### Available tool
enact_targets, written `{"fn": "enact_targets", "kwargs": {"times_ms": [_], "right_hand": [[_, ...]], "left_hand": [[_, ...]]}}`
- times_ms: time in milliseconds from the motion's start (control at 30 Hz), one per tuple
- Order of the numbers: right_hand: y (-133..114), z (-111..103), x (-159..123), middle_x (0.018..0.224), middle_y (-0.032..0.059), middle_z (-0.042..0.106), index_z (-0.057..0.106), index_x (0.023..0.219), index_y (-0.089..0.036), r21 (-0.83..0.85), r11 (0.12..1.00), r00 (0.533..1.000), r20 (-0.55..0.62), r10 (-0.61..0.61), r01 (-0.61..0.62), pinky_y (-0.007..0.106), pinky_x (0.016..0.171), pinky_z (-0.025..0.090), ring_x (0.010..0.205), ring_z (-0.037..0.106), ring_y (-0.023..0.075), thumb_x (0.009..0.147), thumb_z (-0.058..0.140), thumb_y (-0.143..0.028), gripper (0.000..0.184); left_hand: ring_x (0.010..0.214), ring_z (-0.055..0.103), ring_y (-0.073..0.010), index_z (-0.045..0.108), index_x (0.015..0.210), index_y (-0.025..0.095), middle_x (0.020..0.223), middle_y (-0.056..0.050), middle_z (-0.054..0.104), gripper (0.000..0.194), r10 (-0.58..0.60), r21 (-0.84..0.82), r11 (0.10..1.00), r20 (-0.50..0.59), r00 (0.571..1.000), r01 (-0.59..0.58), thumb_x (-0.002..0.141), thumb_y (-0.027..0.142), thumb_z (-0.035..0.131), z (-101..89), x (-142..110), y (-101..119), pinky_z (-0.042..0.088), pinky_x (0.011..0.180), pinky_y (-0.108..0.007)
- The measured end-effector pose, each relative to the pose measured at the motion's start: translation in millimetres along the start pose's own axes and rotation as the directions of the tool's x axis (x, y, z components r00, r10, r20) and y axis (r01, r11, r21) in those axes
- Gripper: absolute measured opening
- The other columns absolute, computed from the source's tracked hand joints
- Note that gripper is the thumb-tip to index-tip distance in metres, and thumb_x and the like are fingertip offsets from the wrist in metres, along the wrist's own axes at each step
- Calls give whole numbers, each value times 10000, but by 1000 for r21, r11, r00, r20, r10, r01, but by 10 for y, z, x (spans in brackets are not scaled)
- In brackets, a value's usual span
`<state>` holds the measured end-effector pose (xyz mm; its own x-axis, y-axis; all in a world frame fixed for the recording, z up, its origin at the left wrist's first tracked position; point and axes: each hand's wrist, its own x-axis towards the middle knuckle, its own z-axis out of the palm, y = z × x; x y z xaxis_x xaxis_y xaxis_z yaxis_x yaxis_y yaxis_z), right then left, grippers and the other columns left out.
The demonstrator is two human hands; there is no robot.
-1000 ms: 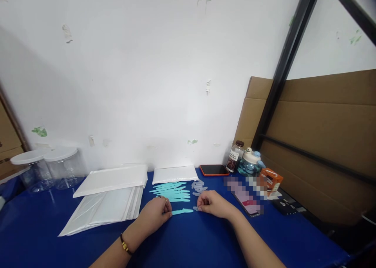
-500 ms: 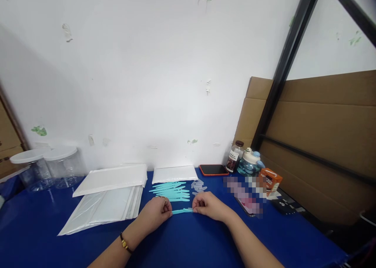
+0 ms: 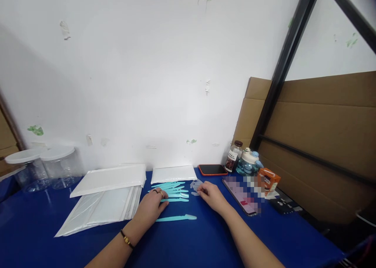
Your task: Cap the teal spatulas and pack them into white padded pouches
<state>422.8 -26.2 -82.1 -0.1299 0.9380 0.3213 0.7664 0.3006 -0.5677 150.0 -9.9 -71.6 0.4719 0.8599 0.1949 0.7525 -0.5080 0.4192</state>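
Several turquoise eyebrow razors (image 3: 173, 188) lie side by side in a pile on the blue table. My left hand (image 3: 154, 203) rests at the pile's left end, fingers bent and closed on the handle of the nearest razor (image 3: 179, 200); its fingertips are partly hidden. Closer to me, a single razor (image 3: 176, 218) with a clear cap on its blade end lies apart on the table. To the right of the pile is a small heap of clear plastic caps (image 3: 195, 185). My right hand (image 3: 212, 195) pinches at the heap's edge, thumb and fingers together on a cap.
White padded envelopes (image 3: 108, 182) are stacked at left, another envelope (image 3: 173, 174) lies behind the razors. Clear jars (image 3: 63, 170) stand far left. Right: an orange-edged phone (image 3: 213, 169), a second phone (image 3: 242, 197), a brown-capped bottle (image 3: 233, 157), a water bottle (image 3: 248, 164), an orange box (image 3: 268, 180).
Both hands have let go of the capped razor, which now lies on the table. My left hand moved up to the razor pile, my right hand up to the clear caps.
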Motion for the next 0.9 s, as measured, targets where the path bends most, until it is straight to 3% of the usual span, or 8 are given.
{"fn": "enact_targets", "kwargs": {"times_ms": [167, 367, 700, 900], "right_hand": [[22, 92, 19, 782, 14, 562, 630, 718, -185, 8, 1000, 998, 54, 25, -26, 221, 602, 390, 669, 508, 127, 723, 603, -184, 27], [11, 66, -81, 629, -8, 561, 647, 724, -160, 244, 964, 956, 292, 32, -107, 191, 502, 340, 550, 465, 96, 725, 628, -246, 88], [-185, 143, -87, 624, -10, 555, 662, 721, -163, 307, 948, 956, 293, -17, -77, 191, 492, 338, 538, 445, 89, 723, 638, -269, 110], [-254, 66, -122, 652, 6, 601, 683, 742, -173, 278, 960, 935, 350, -62, -40, 206, 511, 364, 561, 494, 111, 735, 625, -294, 134]], "left_hand": [[838, 543, -171, 628, 790, 202, 861, -32, 622, 155, -37, -6, 999, 31, 999, 38, 773, 285, 498, -3, 13, 7, 374, 748, -270], [753, 552, -146, 625, 767, 202, 788, -10, 623, 151, -104, -59, 992, 92, 990, 110, 744, 307, 518, 1, 6, -20, 357, 656, -243], [745, 552, -138, 637, 757, 201, 782, -5, 633, 165, -50, -83, 995, 122, 991, 60, 730, 321, 528, 24, 1, 47, 354, 643, -229], [650, 542, -133, 640, 750, 194, 708, 4, 627, 251, -55, -133, 987, 259, 964, 92, 741, 414, 521, -11, -38, 73, 334, 557, -227]]}}
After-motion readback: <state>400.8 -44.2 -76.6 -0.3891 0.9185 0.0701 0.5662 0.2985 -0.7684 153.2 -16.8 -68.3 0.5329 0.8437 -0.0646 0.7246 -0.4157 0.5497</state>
